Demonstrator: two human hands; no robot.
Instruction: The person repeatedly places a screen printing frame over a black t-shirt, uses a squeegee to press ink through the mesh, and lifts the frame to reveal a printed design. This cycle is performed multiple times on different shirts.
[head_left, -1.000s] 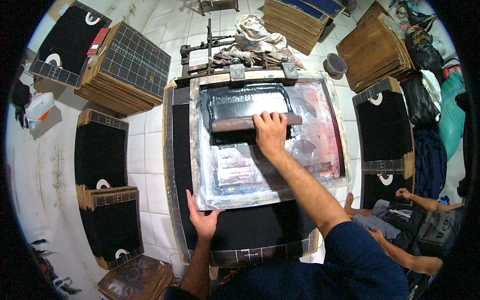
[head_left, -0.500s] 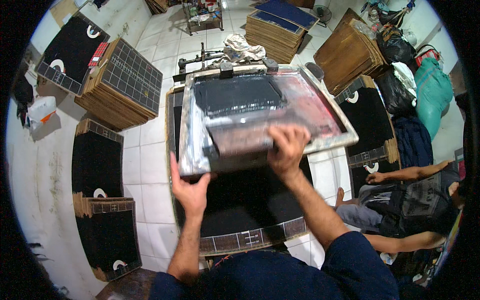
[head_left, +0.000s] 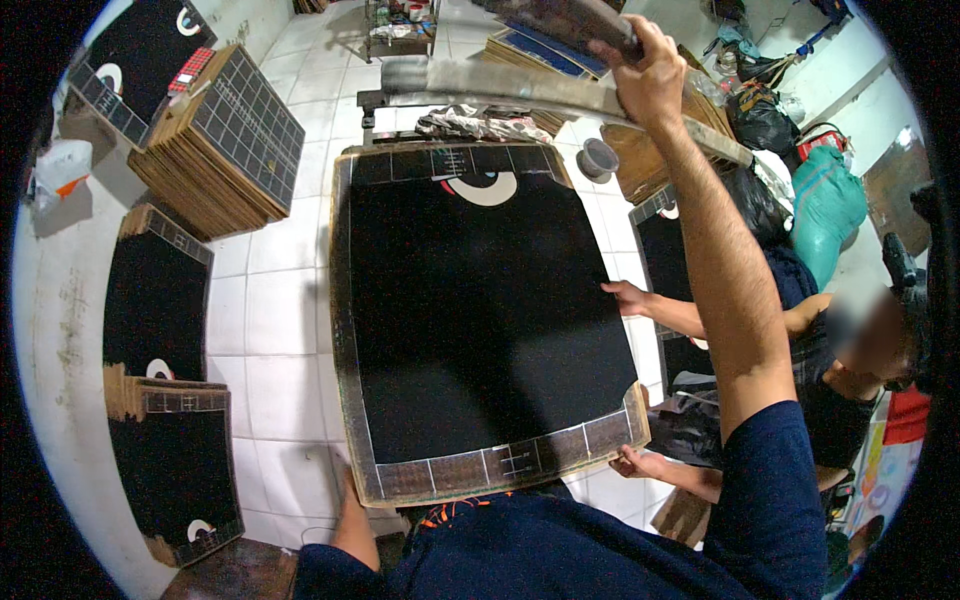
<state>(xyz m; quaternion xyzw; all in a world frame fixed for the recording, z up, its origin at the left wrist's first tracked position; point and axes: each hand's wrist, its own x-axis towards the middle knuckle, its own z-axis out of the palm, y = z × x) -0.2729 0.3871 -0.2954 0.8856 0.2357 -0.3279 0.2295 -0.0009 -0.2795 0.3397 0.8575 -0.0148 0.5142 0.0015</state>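
The right hand is closing tight around the near edge of the printing screen frame, holding it lifted at the far side. The left hand is resting at the near left corner of the printed black board; I cannot tell how open it is. The board is lying flat in the middle. It looks stiff and light, with wet ink on top, so taking it by the edges seems best. A co-worker's hand is touching its right edge.

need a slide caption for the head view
Right hand lifts the screen frame off a freshly printed black board; another person's hand touches its edge.
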